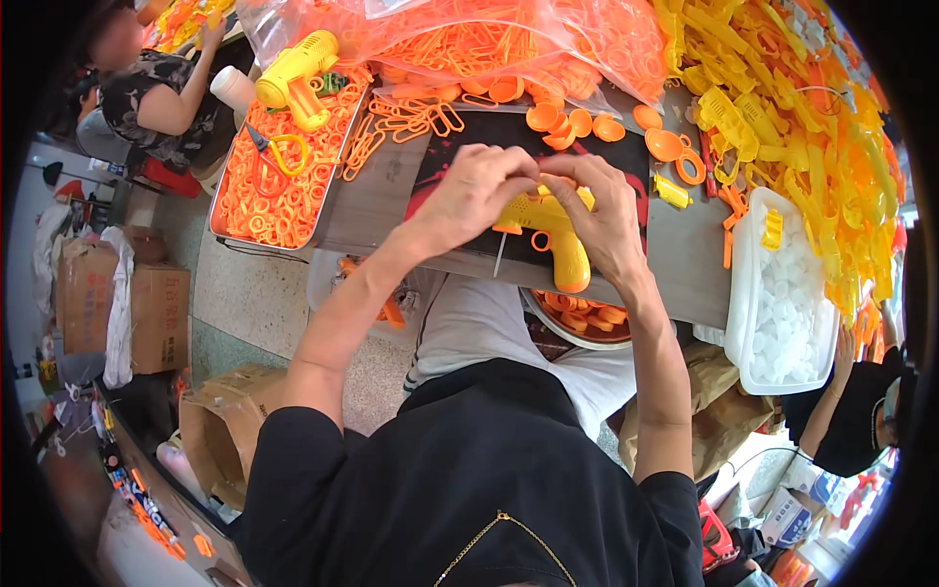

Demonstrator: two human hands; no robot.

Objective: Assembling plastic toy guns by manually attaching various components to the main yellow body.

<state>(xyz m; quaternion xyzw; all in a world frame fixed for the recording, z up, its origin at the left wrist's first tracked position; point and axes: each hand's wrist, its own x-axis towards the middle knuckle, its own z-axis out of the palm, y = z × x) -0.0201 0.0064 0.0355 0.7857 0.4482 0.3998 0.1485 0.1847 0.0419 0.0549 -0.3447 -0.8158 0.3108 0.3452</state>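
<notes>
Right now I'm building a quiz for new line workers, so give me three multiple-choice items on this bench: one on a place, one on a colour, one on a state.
1. Where is the metal tray of orange rings?
A. at the person's left
B. at the person's right
C. on the floor

2. What colour is the toy gun body in the hands?
A. green
B. yellow
C. white

3. How is that toy gun body held?
A. lying untouched
B. by one hand only
C. by both hands

Answers: 1 A, the tray sits at the table's left end. 2 B, its grip shows yellow. 3 C, the left hand and right hand both close on it.
</notes>
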